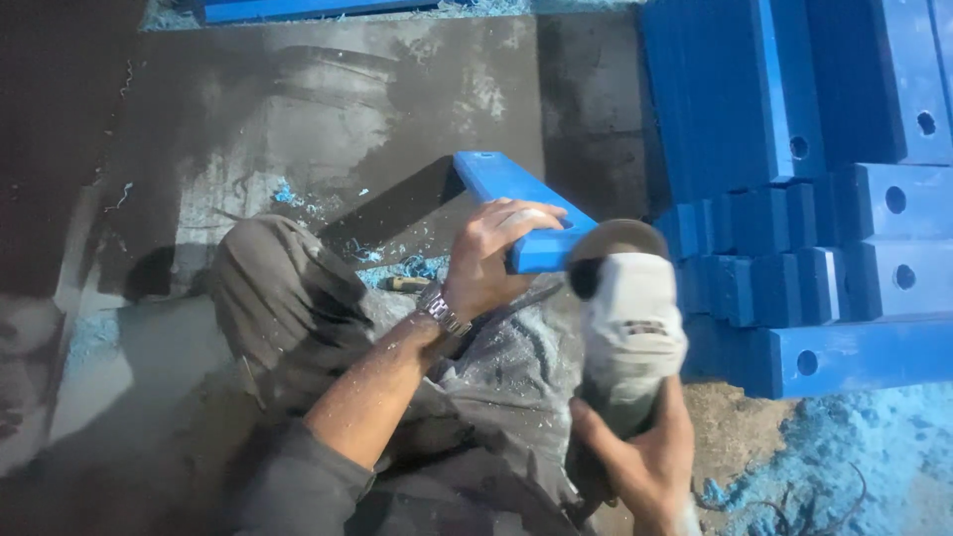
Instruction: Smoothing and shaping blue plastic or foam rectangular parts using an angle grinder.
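the scene is dim and bluish, with light falling from the upper right so that the stacked blue blocks (794, 129) and the blue bar (521, 203) show brightest, while the left edge sinks into near-black shadow. the bar throws a hard dark shadow to its left across the dusty floor (328, 119), and the spinning disc of the grey grinder (625, 318) is smeared by motion. the picture is soft and grainy overall, with mild stretching toward the corners.

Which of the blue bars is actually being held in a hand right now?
The long blue bar gripped near its end by the left hand, beside the grinder. The other stacked blue bars on the right lie untouched.
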